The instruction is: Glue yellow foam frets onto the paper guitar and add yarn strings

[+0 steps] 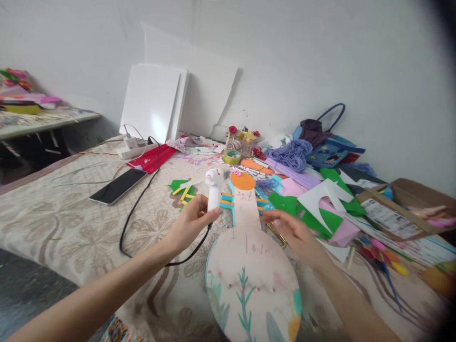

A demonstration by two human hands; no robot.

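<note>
My left hand [195, 219] is closed around the handle of a white corded glue gun [213, 190], held upright; its black cable [140, 199] trails from the bottom. Below and between my hands lies a guitar-shaped painted cutout [252, 270], with a round body, a pale neck and an orange head. Red letters reading "I love" and a green plant are drawn on it. My right hand [290, 230] is just right of the neck, fingers loosely stretched and apart, with nothing visible in it. Whether its fingertips touch the neck's edge, I cannot tell.
A phone [118, 186] and a white power strip [135, 149] are at left. Green and white paper scraps [326, 202], blue yarn [290, 155] and a cardboard box [395, 211] crowd the right side. White boards [151, 102] lean on the wall.
</note>
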